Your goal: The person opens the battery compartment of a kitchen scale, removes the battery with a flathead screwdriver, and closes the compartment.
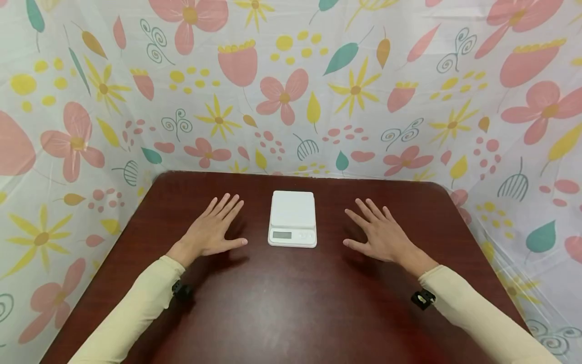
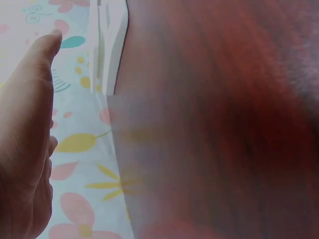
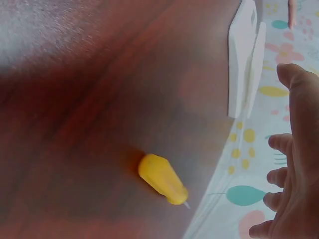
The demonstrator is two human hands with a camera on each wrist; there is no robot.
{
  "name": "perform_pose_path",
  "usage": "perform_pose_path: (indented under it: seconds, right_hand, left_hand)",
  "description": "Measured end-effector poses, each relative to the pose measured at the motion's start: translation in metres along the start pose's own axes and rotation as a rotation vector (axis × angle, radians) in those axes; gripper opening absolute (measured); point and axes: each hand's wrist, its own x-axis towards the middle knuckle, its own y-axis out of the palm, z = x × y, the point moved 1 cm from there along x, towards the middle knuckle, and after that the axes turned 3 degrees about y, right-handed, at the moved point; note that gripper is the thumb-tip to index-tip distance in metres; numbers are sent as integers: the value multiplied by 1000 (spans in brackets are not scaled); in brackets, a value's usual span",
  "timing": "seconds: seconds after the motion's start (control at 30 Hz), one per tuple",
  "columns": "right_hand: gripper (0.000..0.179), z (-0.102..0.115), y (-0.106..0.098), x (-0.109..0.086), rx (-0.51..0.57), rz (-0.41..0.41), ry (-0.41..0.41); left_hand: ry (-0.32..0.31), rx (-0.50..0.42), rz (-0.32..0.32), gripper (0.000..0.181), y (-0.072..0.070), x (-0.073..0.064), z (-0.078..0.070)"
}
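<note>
The digital kitchen scale (image 1: 292,218) sits at twelve o'clock between left hand (image 1: 211,230) and right hand (image 1: 382,233), both empty, fingers spread; a yellow object (image 3: 162,179) lies near the latter. The scale looks light, stiff, smooth; its three- and nine-o'clock edges suit gripping.

- White scale (image 1: 292,208) near the far edge of the table (image 1: 273,313): readout (image 1: 282,235) too small to read; cropped at the top in both wrist views.
- Yellow object (image 3: 162,179): blurred, kind unclear; hidden in the head view.
- Table's near edge: cut off.
- Left fingers (image 2: 51,145): mostly hidden in the left wrist view.
</note>
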Motion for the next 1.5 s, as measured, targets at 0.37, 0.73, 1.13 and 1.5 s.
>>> perform_pose_path:
  seconds: [0.37,0.73,1.13,1.5]
  right_hand:
    - [88,13,-30,14,-1,-1,-33]
    - [85,41,-22,46,127,-46,22]
    - [85,58,18,74,216,13,161]
    - [66,70,41,87,246,15,144]
  left_hand:
    - [3,-1,-29,105,-26,15,-5]
    - [-20,-90,30,103,-17,48,-17]
    - [-159,-238,27,90,21,71,-30]
    - [-224,-308,10,84,44,89,-46]
